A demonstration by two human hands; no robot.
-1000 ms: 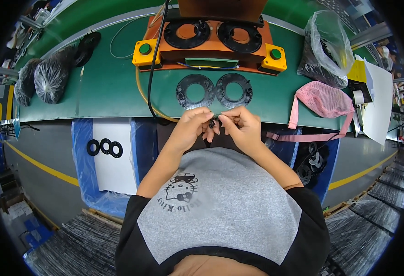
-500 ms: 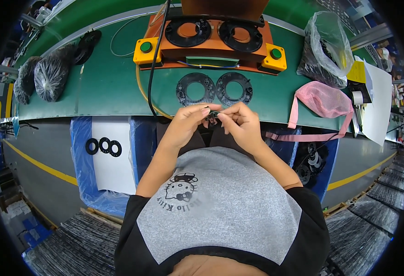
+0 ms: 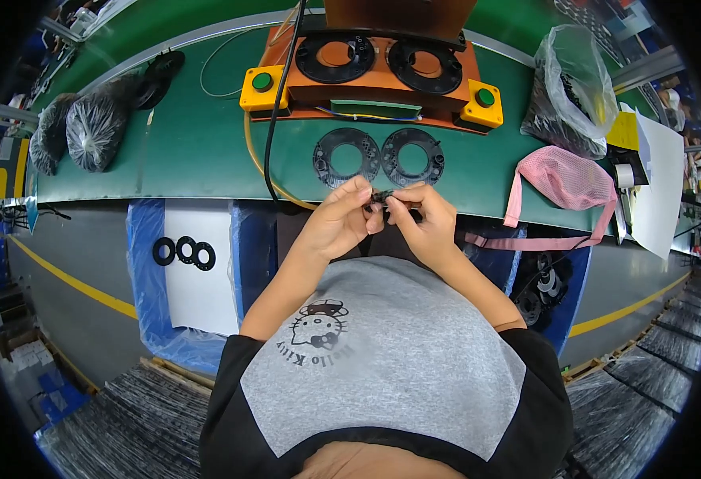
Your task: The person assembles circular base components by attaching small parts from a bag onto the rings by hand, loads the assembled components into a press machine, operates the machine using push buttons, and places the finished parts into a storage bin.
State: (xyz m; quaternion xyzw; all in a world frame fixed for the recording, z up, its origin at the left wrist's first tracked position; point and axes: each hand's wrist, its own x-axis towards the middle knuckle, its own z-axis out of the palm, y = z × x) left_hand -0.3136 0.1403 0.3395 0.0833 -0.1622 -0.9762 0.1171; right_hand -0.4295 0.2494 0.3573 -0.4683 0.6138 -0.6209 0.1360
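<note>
Both hands meet in the middle, just above the gray shirt. The left hand and the right hand pinch one small black part between their fingertips. Each grip is shut tight on that little part, thumb against finger. The part is too small to tell more about it. It hangs in the air over the near edge of the green desk.

At 9 o'clock from the hands, lower down, three small black rings lie in a row on a white sheet in a blue-lined bin.

At 4 o'clock from the hands, another bin holds more black parts.

At 12 o'clock, just past the hands, two flat black ring plates lie side by side on the desk. At 2 o'clock sits a pink mesh bag.

Farther at 12 o'clock stands an orange machine with two more black rings on top and yellow corners with green buttons. A black cable runs down from it.

At 10 o'clock, far off, lie dark filled bags. At 1 o'clock, far off, sits a clear plastic bag.
</note>
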